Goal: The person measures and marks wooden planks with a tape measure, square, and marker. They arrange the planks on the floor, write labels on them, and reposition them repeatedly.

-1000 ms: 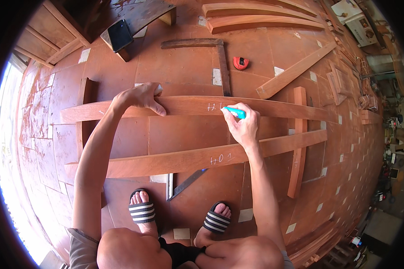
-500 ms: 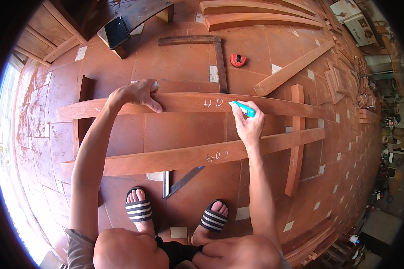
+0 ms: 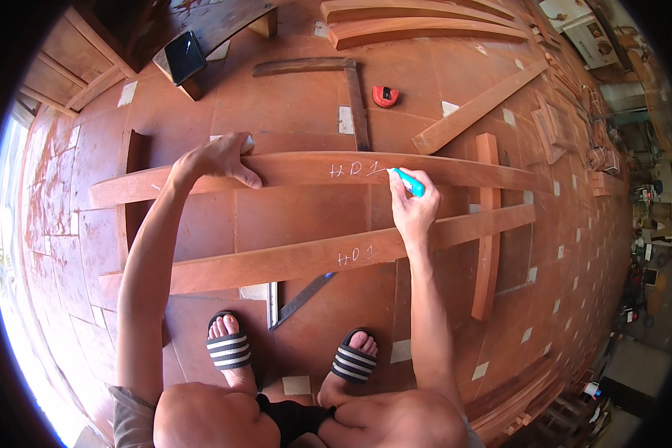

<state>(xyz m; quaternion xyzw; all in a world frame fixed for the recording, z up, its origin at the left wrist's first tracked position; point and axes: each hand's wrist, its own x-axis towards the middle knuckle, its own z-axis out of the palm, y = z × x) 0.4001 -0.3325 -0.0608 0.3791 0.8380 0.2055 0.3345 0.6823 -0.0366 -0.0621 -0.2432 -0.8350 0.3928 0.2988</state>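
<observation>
Tiled floor point(image 3: 299, 216) underlies the farther beam point(image 3: 299, 170); on it, left hand point(image 3: 218, 159) curls round something pale point(image 3: 248, 142), right hand point(image 3: 416, 207) pinches a marker point(image 3: 409, 183) mid-lettering, next likely needing steadiness.

Strong white light enters at nine o'clock, blown out and fringed blue-violet; its glare pales the nearby floor point(image 3: 61, 196); the centre is evenly, warmly lit, with soft shadows; clutter point(image 3: 650, 277) from two to four o'clock sits dim and indistinct; straight lines bend toward the black fisheye rim; the left hand point(image 3: 215, 160) and right hand point(image 3: 415, 205) look sharp, without motion blur.
</observation>
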